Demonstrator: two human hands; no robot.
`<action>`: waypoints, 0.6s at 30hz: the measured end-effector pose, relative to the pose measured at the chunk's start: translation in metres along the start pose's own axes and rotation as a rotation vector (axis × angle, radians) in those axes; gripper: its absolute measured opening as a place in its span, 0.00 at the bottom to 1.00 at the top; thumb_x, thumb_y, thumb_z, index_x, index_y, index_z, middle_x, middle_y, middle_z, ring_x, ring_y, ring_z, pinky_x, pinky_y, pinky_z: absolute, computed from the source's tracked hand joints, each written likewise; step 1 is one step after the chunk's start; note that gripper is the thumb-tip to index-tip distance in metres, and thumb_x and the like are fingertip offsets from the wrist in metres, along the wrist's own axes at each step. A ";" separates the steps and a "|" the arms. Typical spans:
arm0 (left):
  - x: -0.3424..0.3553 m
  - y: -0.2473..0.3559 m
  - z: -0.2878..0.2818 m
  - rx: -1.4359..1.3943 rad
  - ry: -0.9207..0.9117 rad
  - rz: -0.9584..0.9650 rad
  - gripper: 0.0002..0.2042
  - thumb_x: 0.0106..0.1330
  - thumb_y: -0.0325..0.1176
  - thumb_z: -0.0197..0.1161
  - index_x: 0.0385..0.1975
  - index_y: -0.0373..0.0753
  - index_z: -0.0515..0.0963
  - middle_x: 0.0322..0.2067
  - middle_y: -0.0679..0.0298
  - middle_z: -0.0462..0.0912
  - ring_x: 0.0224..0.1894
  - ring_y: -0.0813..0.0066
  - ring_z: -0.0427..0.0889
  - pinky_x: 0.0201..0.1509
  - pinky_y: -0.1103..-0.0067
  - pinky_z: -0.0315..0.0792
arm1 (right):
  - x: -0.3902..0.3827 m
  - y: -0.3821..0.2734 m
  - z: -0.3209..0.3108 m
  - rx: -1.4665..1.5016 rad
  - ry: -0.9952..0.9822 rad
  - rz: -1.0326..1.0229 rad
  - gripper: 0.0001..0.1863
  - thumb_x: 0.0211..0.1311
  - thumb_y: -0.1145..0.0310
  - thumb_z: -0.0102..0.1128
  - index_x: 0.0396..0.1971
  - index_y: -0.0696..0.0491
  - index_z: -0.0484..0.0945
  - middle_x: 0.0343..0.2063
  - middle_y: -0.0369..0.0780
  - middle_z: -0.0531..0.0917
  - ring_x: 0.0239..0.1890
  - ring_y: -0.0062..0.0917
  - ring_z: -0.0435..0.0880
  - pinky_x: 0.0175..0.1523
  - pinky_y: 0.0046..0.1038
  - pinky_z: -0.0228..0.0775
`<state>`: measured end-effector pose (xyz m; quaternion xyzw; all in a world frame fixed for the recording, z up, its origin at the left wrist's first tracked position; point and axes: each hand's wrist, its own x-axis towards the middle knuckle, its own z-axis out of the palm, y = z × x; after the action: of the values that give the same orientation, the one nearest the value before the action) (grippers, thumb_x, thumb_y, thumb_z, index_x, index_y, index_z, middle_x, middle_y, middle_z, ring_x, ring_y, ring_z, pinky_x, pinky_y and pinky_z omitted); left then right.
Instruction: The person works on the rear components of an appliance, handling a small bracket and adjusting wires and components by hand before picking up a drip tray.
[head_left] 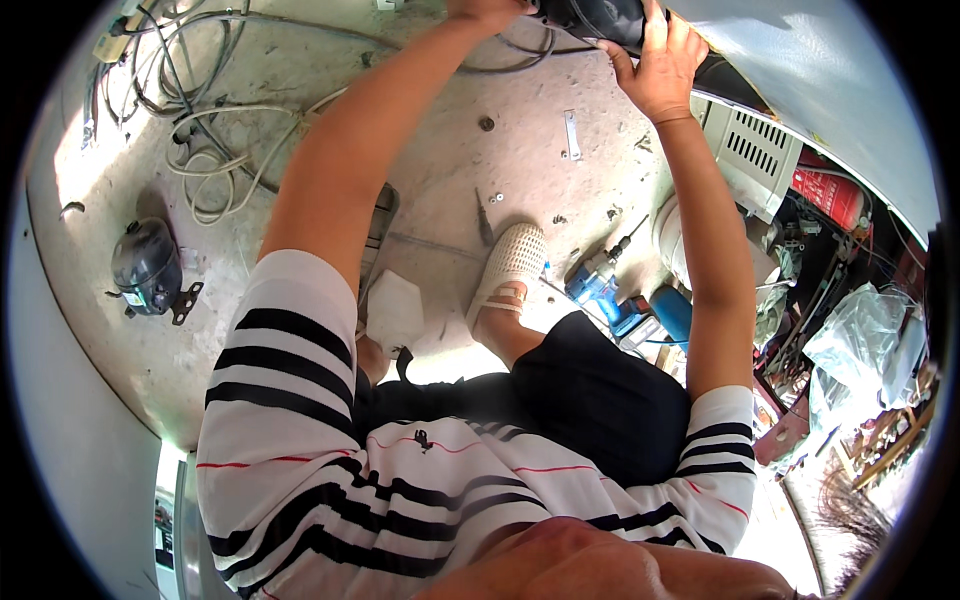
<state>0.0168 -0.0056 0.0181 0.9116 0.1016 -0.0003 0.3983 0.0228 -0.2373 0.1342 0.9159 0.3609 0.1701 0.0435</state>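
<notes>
Head view: stained floor (430, 195), blue drill (600, 282), compressor (147, 268); right fingers (655, 32) splayed on black object (600, 20); left hand (487, 9) grip unclear.

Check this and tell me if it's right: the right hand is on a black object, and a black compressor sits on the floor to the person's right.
Not quite: the head view shows the black compressor on the floor to the person's left. The right hand is on a black object.

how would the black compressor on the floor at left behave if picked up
The compressor is probably heavy for its size, since its shell looks like metal. Its glossy, rounded sides could feel slippery. The bracket jutting from its base may keep it from rolling freely.
</notes>
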 end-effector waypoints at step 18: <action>-0.015 -0.006 0.032 0.111 0.369 0.179 0.13 0.54 0.37 0.66 0.39 0.44 0.83 0.40 0.55 0.83 0.44 0.54 0.81 0.50 0.63 0.75 | 0.001 0.003 -0.002 0.043 0.027 -0.035 0.42 0.53 0.45 0.65 0.58 0.63 0.66 0.51 0.56 0.72 0.54 0.56 0.68 0.63 0.58 0.51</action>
<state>0.0039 -0.0276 -0.0075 0.9221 0.0913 0.1966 0.3204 0.0248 -0.2394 0.1366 0.9078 0.3808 0.1741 0.0219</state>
